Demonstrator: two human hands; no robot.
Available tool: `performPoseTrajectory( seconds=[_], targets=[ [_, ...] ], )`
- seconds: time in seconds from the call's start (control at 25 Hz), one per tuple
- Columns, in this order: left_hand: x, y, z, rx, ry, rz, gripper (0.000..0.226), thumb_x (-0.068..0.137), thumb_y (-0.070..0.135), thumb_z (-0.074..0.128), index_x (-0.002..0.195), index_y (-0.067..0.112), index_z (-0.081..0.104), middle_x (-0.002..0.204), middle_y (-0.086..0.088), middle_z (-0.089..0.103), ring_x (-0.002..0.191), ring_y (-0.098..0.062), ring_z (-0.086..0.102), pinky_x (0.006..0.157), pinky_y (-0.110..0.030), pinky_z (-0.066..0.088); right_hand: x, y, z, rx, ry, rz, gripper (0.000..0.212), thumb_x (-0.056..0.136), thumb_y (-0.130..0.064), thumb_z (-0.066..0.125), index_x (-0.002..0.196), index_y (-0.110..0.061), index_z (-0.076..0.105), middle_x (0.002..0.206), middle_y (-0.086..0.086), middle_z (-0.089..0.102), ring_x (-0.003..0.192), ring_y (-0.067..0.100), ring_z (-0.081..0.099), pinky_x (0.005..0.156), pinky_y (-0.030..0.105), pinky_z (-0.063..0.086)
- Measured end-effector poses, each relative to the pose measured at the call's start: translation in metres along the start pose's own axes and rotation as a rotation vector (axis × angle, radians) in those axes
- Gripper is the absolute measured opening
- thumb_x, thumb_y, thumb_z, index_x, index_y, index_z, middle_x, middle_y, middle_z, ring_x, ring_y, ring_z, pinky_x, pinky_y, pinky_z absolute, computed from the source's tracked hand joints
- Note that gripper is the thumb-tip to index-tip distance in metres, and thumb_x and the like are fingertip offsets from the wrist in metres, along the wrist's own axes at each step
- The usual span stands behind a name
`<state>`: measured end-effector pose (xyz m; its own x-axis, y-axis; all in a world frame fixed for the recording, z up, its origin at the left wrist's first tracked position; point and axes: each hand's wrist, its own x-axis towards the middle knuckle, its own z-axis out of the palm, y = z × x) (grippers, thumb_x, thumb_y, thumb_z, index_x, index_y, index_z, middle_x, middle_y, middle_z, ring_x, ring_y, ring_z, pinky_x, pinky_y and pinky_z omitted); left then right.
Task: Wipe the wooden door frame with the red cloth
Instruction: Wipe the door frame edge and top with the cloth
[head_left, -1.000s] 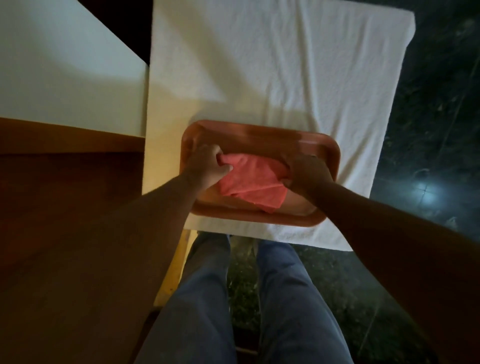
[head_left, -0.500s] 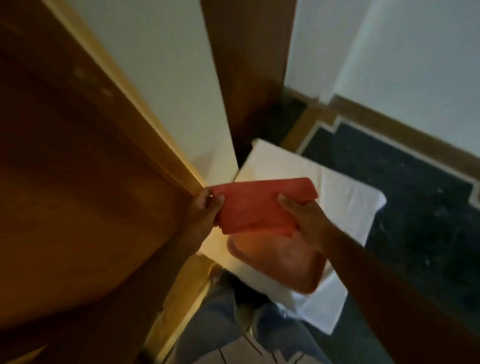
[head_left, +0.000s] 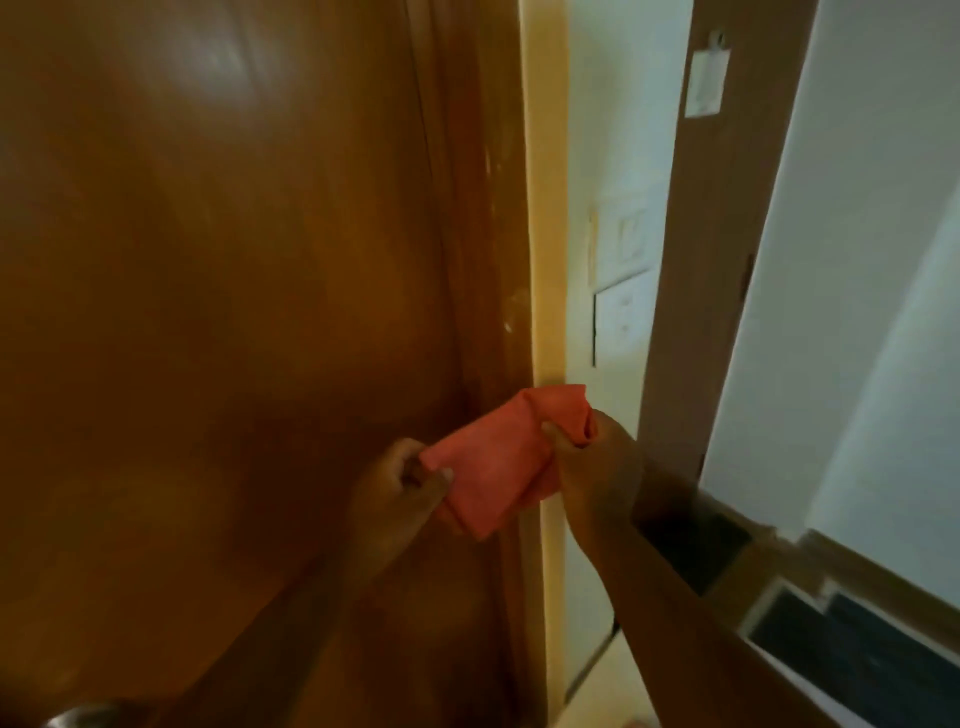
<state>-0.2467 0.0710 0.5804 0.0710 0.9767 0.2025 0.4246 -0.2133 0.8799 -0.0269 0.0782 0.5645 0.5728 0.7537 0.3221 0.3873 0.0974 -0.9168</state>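
A pale wall (head_left: 613, 130) runs from 12 to 5 o'clock, carrying white switch plates (head_left: 621, 317) near centre. Dark floor (head_left: 852, 654) lies at 4 o'clock; the light is warm and dim.

The red cloth (head_left: 493, 462) is folded into a rough rectangle, stretched slantwise in the air, its upper right end bunched and its lower left corner pinched flat. It sits in front of the wooden door frame (head_left: 543, 234), a pale upright strip beside glossy brown wood; contact between them cannot be told.
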Motion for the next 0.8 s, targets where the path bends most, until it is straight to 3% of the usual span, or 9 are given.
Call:
performPoseTrajectory(
  seconds=[0.12, 0.28, 0.36, 0.44, 0.48, 0.56, 0.64, 0.72, 0.8],
  targets=[
    [0.022, 0.008, -0.014, 0.329, 0.01, 0.126, 0.028, 0.076, 0.046, 0.067, 0.095, 0.028, 0.059, 0.08, 0.009, 0.065, 0.071, -0.01, 0.064, 0.062, -0.033, 0.042, -0.007, -0.013, 0.045, 0.059, 0.065, 0.112, 0.042, 0.092, -0.042, 0.06, 0.122, -0.014, 0.054, 0.11, 0.008, 0.068, 0.101, 0.029, 0.066, 0.088, 0.041, 0.053],
    [0.042, 0.02, -0.027, 0.611, -0.035, 0.257, 0.034, 0.091, 0.04, 0.063, 0.12, 0.022, 0.06, 0.112, 0.002, 0.071, 0.104, -0.022, 0.068, 0.083, -0.037, 0.052, -0.032, -0.018, 0.089, 0.206, 0.053, -0.037, 0.08, 0.092, -0.045, 0.056, 0.153, -0.028, 0.007, 0.152, 0.007, 0.036, 0.13, 0.019, 0.045, 0.097, 0.021, 0.045],
    [0.057, 0.048, -0.045, 0.689, 0.142, 0.515, 0.039, 0.094, 0.042, 0.053, 0.126, 0.022, 0.061, 0.12, 0.001, 0.071, 0.109, -0.023, 0.068, 0.088, -0.039, 0.052, -0.029, -0.039, 0.111, 0.139, 0.059, -0.016, 0.095, 0.089, -0.058, 0.05, 0.153, -0.024, -0.012, 0.161, 0.013, 0.017, 0.139, 0.032, 0.034, 0.11, 0.042, 0.037],
    [0.08, 0.083, -0.068, 0.822, 0.394, 0.807, 0.042, 0.095, 0.035, 0.048, 0.13, 0.017, 0.061, 0.128, -0.006, 0.068, 0.116, -0.03, 0.065, 0.095, -0.047, 0.047, -0.016, -0.075, 0.124, 0.076, 0.177, -0.053, 0.098, 0.086, -0.057, 0.052, 0.152, -0.014, -0.006, 0.16, 0.023, 0.013, 0.143, 0.044, 0.022, 0.114, 0.051, 0.02],
    [0.091, 0.097, -0.079, 0.902, 0.498, 0.871, 0.045, 0.095, 0.032, 0.047, 0.135, 0.014, 0.058, 0.137, -0.01, 0.063, 0.126, -0.032, 0.06, 0.105, -0.051, 0.039, -0.001, -0.097, 0.122, 0.035, 0.231, -0.185, 0.092, 0.087, -0.052, 0.054, 0.152, -0.01, 0.003, 0.158, 0.026, 0.016, 0.143, 0.045, 0.021, 0.114, 0.053, 0.02],
    [0.105, 0.109, -0.092, 1.057, 0.641, 0.831, 0.056, 0.099, 0.032, 0.044, 0.151, 0.011, 0.042, 0.158, -0.014, 0.042, 0.147, -0.034, 0.037, 0.121, -0.052, 0.009, 0.051, -0.145, 0.107, -0.097, 0.292, -0.513, 0.077, 0.094, -0.041, 0.051, 0.151, -0.002, 0.018, 0.154, 0.029, 0.026, 0.139, 0.047, 0.029, 0.108, 0.056, 0.032],
    [0.113, 0.103, -0.093, 1.204, 0.704, 0.755, 0.065, 0.103, 0.038, 0.038, 0.159, 0.009, 0.023, 0.168, -0.016, 0.022, 0.155, -0.034, 0.019, 0.122, -0.051, -0.01, 0.107, -0.185, 0.087, -0.155, 0.383, -0.725, 0.074, 0.093, -0.041, 0.046, 0.15, -0.001, 0.02, 0.151, 0.029, 0.032, 0.136, 0.047, 0.034, 0.102, 0.048, 0.036],
    [0.117, 0.095, -0.088, 1.308, 0.746, 0.718, 0.069, 0.104, 0.045, 0.032, 0.162, 0.011, 0.014, 0.17, -0.017, 0.013, 0.156, -0.034, 0.01, 0.121, -0.052, -0.016, 0.134, -0.191, 0.083, -0.136, 0.453, -0.821, 0.072, 0.096, -0.044, 0.043, 0.149, -0.004, 0.017, 0.151, 0.025, 0.029, 0.135, 0.044, 0.034, 0.101, 0.041, 0.034],
    [0.122, 0.093, -0.085, 1.336, 0.771, 0.718, 0.07, 0.104, 0.048, 0.028, 0.162, 0.013, 0.011, 0.17, -0.016, 0.01, 0.156, -0.033, 0.003, 0.12, -0.052, -0.018, 0.119, -0.138, 0.096, -0.268, 0.442, -0.857, 0.063, 0.1, -0.039, 0.038, 0.148, -0.004, 0.017, 0.149, 0.022, 0.025, 0.131, 0.044, 0.042, 0.097, 0.041, 0.044]
  ],
)
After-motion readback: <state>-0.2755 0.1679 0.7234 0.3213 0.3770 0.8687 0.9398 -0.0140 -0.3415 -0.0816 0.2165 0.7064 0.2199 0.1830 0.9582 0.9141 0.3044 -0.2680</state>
